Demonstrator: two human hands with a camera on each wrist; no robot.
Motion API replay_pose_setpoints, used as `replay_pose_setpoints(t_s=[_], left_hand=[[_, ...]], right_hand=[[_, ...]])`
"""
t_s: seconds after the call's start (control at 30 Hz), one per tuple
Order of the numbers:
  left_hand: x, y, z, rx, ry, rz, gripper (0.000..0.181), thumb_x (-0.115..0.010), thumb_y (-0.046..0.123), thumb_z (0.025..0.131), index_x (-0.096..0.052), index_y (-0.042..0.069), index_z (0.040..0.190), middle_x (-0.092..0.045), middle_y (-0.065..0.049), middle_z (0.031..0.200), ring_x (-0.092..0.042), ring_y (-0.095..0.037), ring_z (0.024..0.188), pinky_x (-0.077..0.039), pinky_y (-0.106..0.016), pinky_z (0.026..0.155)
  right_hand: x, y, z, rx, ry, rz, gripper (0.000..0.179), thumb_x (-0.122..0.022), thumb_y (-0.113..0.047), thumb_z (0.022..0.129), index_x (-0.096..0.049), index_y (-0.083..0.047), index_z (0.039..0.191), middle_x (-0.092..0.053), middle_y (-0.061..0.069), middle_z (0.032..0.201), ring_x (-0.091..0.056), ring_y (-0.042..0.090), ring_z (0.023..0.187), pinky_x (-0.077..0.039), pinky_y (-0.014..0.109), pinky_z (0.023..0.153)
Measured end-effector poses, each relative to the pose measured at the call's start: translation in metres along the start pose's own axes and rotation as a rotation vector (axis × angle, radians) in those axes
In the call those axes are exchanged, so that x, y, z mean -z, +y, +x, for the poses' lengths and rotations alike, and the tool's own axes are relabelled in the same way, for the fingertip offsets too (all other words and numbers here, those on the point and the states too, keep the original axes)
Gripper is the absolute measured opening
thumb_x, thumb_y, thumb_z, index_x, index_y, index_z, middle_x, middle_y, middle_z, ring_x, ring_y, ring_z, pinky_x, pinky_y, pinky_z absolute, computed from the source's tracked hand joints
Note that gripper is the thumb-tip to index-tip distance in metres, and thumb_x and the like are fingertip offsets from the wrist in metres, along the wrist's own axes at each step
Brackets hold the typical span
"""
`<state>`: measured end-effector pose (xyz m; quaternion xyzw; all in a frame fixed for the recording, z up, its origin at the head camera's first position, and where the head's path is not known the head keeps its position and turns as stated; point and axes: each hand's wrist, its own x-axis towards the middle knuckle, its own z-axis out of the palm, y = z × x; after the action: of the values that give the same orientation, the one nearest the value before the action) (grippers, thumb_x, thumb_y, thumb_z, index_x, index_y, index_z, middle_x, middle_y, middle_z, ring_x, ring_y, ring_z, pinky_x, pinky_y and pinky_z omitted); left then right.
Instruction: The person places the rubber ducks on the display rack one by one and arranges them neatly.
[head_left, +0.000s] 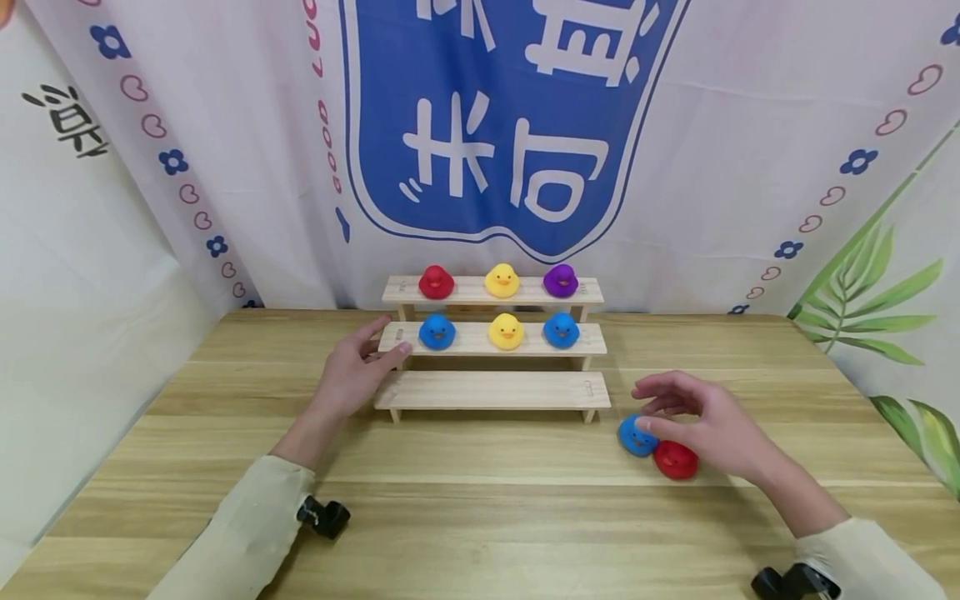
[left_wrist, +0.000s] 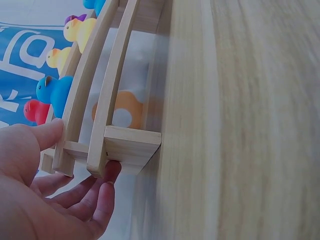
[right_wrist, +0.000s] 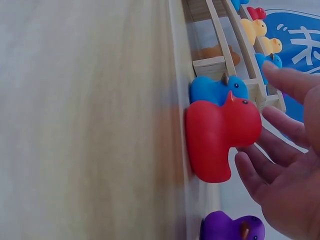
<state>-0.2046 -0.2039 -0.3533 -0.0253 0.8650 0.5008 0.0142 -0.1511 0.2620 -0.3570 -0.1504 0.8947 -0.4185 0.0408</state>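
While left hand (head_left: 351, 375) pinches wooden stand (head_left: 491, 390), right hand (head_left: 705, 425) has fingers loosely spread.
Near those fingers: blue duck (head_left: 633, 440), red duck (head_left: 677, 462).

Head view bright, evenly lit; soft, faint shadows on surface (head_left: 480, 517). Wrist views dimmer, bluish; grain blurry in right one.

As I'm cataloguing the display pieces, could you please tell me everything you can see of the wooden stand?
The wooden stand looks made of pale, unpainted wood with visible grain and faint marks near some shelf ends. Three stepped shelves sit on short supports, upright on the tabletop. Three ducks rest on the top shelf, three on the middle shelf; the lowest shelf is bare. The left hand grips the stand's left end.
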Motion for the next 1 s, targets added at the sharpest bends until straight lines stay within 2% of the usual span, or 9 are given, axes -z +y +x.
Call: replay_pose_setpoints(t_s=[0.13, 0.23, 0.47, 0.7, 1.0], left_hand=[[0.0001, -0.0002, 0.0001, -0.004, 0.002, 0.001, 0.078, -0.067, 0.046, 0.104, -0.032, 0.017, 0.168, -0.051, -0.022, 0.16, -0.057, -0.038, 0.139, -0.05, -0.05, 0.114], [0.0001, -0.0001, -0.0001, -0.006, 0.001, 0.006, 0.078, -0.066, 0.046, 0.104, -0.032, 0.017, 0.169, -0.052, -0.022, 0.16, -0.058, -0.038, 0.139, -0.05, -0.05, 0.113], [-0.0001, 0.0002, -0.0004, -0.004, 0.003, 0.007, 0.078, -0.066, 0.046, 0.105, -0.031, 0.018, 0.169, -0.052, -0.022, 0.16, -0.058, -0.037, 0.138, -0.05, -0.049, 0.113], [-0.0001, 0.001, -0.0005, -0.001, -0.004, 0.002, 0.078, -0.065, 0.046, 0.105, -0.031, 0.018, 0.169, -0.051, -0.022, 0.161, -0.057, -0.039, 0.14, -0.049, -0.051, 0.115], [0.0005, 0.0005, -0.0013, -0.005, 0.001, 0.005, 0.078, -0.065, 0.044, 0.105, -0.031, 0.016, 0.169, -0.051, -0.023, 0.16, -0.057, -0.039, 0.14, -0.05, -0.052, 0.115]], right_hand=[[-0.0016, 0.0021, -0.0026, 0.005, -0.021, -0.003, 0.048, -0.081, -0.032, 0.096, -0.065, -0.011, 0.135, -0.073, 0.011, 0.132, -0.071, 0.025, 0.114, -0.058, 0.021, 0.092], [-0.0029, 0.0039, -0.0039, 0.003, -0.031, 0.0, 0.047, -0.082, -0.031, 0.095, -0.066, -0.011, 0.134, -0.073, 0.011, 0.132, -0.071, 0.027, 0.115, -0.059, 0.022, 0.092], [-0.0051, 0.0083, -0.0064, 0.008, -0.063, 0.005, 0.047, -0.084, -0.03, 0.093, -0.068, -0.007, 0.132, -0.073, 0.01, 0.128, -0.07, 0.022, 0.112, -0.06, 0.024, 0.09], [-0.0062, 0.0099, -0.0082, -0.045, -0.092, 0.016, 0.045, -0.085, -0.031, 0.092, -0.07, -0.01, 0.128, -0.073, 0.01, 0.125, -0.07, 0.021, 0.108, -0.059, 0.021, 0.088], [-0.0091, 0.0084, -0.0058, -0.035, -0.099, -0.025, 0.041, -0.086, -0.033, 0.091, -0.072, -0.012, 0.122, -0.074, 0.007, 0.121, -0.07, 0.017, 0.106, -0.06, 0.022, 0.089]])
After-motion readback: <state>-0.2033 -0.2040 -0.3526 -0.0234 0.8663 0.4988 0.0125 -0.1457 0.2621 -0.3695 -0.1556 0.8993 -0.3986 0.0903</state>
